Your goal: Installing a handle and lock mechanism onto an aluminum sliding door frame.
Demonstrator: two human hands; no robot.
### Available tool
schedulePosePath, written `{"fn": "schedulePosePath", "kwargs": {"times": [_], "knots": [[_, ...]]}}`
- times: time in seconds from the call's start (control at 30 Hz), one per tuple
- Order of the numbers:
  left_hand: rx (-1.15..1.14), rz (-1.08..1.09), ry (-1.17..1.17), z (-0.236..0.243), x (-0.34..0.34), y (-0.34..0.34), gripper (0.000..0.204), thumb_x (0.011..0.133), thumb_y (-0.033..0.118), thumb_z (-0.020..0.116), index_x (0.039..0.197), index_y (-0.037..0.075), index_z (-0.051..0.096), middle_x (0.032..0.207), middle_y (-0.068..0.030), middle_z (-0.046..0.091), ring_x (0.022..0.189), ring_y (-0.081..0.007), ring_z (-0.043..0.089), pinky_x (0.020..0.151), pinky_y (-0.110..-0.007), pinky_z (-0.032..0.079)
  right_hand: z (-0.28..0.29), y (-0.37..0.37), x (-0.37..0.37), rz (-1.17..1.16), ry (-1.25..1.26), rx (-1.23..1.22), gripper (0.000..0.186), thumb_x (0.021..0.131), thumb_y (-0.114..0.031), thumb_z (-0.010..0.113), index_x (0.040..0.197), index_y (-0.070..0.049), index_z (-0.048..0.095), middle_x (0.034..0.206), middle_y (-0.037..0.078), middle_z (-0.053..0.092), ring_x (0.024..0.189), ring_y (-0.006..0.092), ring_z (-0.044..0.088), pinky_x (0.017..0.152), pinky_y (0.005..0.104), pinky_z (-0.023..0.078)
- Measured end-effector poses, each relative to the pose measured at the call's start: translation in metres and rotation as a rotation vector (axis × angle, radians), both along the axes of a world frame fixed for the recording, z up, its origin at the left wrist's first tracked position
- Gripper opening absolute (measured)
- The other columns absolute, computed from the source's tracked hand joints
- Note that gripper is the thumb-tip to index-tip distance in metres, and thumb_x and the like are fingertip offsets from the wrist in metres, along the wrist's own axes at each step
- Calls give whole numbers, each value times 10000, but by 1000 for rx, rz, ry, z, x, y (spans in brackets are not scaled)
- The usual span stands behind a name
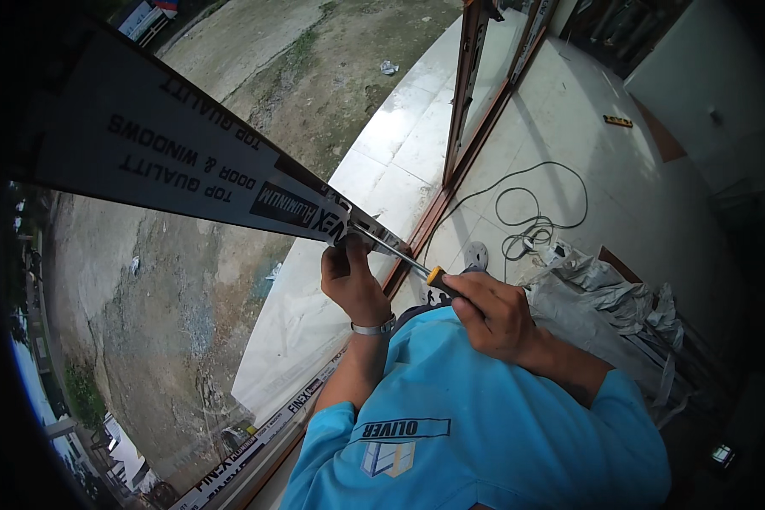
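My right hand (497,319) is closed around the black and yellow handle of a screwdriver (415,262). The shaft slants up to the left, and its tip meets the end of a long door frame profile (255,174) wrapped in printed white protective film. Just below that tip, the bent fingers of my left hand (354,276) grip the profile's near edge. Some of these fingertips are hidden behind the profile. A metal-banded watch (374,326) is on my left wrist. Whether the tip sits in a screw is too small to tell.
A brown sliding track (425,229) crosses the white tiled floor (561,110), with a brown upright frame (463,93) on it. To the right lie a coiled dark cable (531,225), crumpled plastic wrapping (608,289) and a yellow level (618,121). Bare ground (178,280) stretches out on the left.
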State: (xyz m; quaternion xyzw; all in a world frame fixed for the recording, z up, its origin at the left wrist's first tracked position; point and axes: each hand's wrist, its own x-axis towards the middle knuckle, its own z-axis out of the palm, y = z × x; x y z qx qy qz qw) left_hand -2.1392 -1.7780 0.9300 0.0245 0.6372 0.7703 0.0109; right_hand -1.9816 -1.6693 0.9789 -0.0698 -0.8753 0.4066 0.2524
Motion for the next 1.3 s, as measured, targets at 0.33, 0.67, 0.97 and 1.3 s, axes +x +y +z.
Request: {"fn": "schedulePosePath", "kwargs": {"times": [0.33,0.67,0.97,1.3], "knots": [[-1340,-620,1215,121,-29,45,172,781,175,683,896,47,677,936,-89,653,877,-276,616,821,-356,448,-9,-3,-8,-34,51,91,309,814,-16,616,1123,0,613,873,142,640,710,288,660,602,350,544],[-2837,-1312,287,145,-85,120,381,707,343,700,925,33,737,916,-128,715,868,-248,693,748,-337,538,-28,5,-3,2,88,-14,331,759,-4,647,1089,0,631,894,155,618,639,248,630,545,319,524],[-2866,-1393,-212,136,-117,131,504,550,316,840,914,-11,718,893,-168,709,830,-271,693,767,-358,535,-46,33,8,47,116,67,307,784,-118,627,1077,-29,601,815,105,561,562,121,570,437,206,476],[-2736,-1250,15,129,-107,128,503,531,285,829,916,-12,698,980,-183,693,905,-284,680,813,-347,537,-36,42,4,155,27,15,330,799,-116,612,1122,-49,608,834,119,536,564,158,560,431,246,488]]}}
